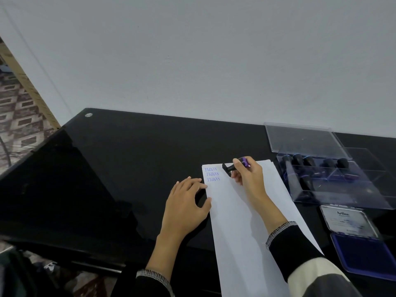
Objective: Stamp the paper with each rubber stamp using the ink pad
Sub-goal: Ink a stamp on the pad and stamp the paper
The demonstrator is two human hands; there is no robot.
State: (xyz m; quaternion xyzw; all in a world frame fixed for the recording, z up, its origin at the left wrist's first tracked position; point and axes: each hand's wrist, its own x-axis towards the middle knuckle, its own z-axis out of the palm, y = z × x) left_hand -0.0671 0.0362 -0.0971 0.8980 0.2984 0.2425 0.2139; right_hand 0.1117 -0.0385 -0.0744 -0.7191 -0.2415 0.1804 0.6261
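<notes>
Your right hand gripped a rubber stamp with curled fingers, just right of centre in the frame, its black end tilted down at the top of the paper. Your left hand lay flat with relaxed fingers, fingertips touching the paper's left edge. Three purple "SAMPLE" prints sat in the sheet's upper left corner. At the right edge of the frame, a clear box held more stamps. Below it, at lower right, the ink pad lay open on the black worktop.
</notes>
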